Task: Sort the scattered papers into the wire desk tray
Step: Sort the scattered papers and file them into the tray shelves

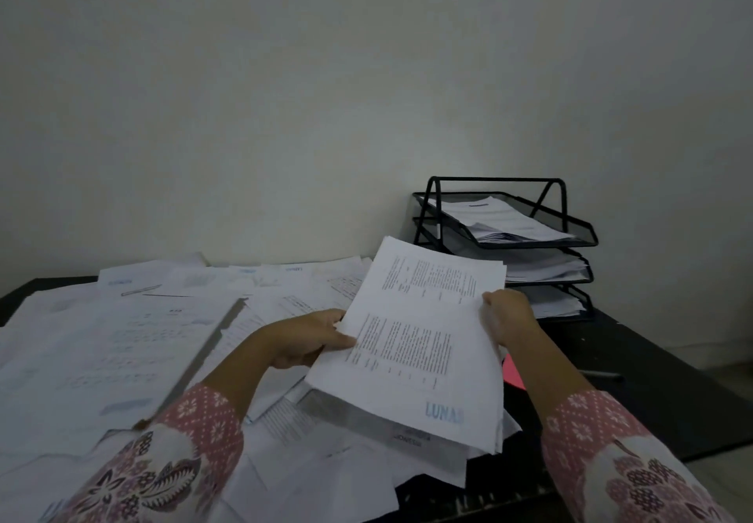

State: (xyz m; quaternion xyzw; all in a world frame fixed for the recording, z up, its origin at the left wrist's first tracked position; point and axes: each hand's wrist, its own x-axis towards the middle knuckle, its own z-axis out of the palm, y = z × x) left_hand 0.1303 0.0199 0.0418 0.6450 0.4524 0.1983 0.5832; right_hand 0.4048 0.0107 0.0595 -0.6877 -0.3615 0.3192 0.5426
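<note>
I hold a thick stack of printed white papers (pixel 419 343) tilted above the desk, a blue "LUNAS" stamp near its lower corner. My left hand (pixel 305 337) grips the stack's left edge and my right hand (pixel 509 319) grips its right edge. The black three-tier wire desk tray (pixel 586 233) stands at the back right against the wall, with papers lying in each of its tiers. Scattered papers (pixel 122 343) cover the left and middle of the desk, overlapping loosely.
The dark desk (pixel 660 392) shows bare surface at the right, where a pen (pixel 603 375) lies. A pink sheet (pixel 511 374) peeks out under the held stack. A plain wall rises behind the desk. A keyboard edge (pixel 481 498) shows at the bottom.
</note>
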